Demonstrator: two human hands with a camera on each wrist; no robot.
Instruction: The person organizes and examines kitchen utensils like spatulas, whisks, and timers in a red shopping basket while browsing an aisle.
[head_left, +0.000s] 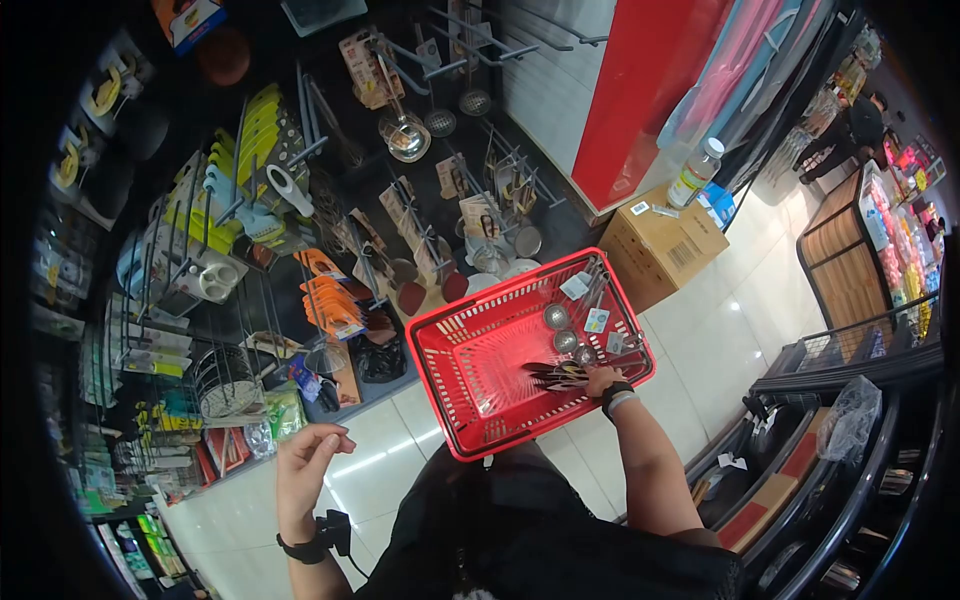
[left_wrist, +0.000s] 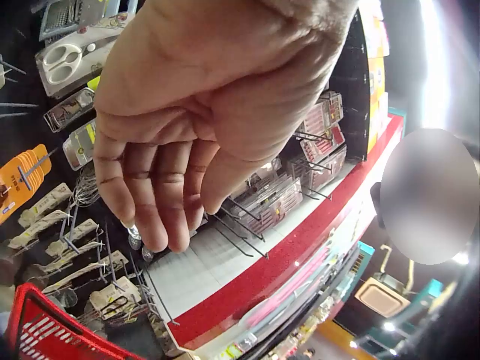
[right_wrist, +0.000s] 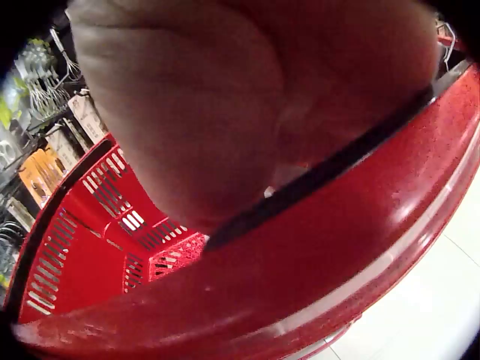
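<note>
A red shopping basket (head_left: 480, 365) stands in front of the person in the head view. In it, toward the right side, lie several metal kitchen utensils (head_left: 565, 340) with round perforated heads and paper tags, beside a bundle of dark-ended utensils (head_left: 550, 376). The right hand (head_left: 603, 382) reaches over the basket's right rim to the bundle's near end; whether its fingers grip it I cannot tell. In the right wrist view the palm hides the fingers above the red rim (right_wrist: 337, 240). Left of the basket, the left hand (head_left: 308, 465) is raised with loosely bent fingers and holds nothing.
Display hooks ahead carry ladles (head_left: 405, 135), orange-carded goods (head_left: 330, 300) and green-handled tools (head_left: 225, 180). A cardboard box (head_left: 665, 245) with a bottle (head_left: 695, 172) on it stands behind the basket's right corner. A dark rack (head_left: 800, 470) is at the right.
</note>
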